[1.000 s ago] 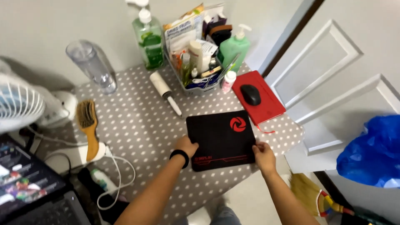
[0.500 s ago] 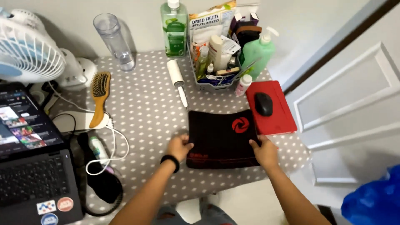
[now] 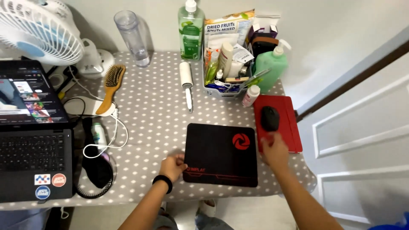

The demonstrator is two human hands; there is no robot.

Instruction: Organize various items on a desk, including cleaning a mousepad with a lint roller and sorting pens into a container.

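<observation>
1. Black mouse pad (image 3: 221, 153) with a red emblem lies flat on the grey polka-dot tablecloth (image 3: 149, 115), near the table's front edge.
2. Left hand (image 3: 173, 166) is curled at the pad's near-left corner, fingers pinching its edge.
3. Right hand (image 3: 275, 149) rests at the pad's right edge, over the red notebook (image 3: 289, 123); whether it grips anything, I cannot tell.
4. Black computer mouse (image 3: 269, 118) sits on the notebook, just beyond the right hand.
5. Judgement: the pad looks thin, light and floppy, probably with a grippy underside; best taken by opposite edges or corners, lifted rather than dragged.
6. Laptop (image 3: 32, 140) sits well left.
</observation>
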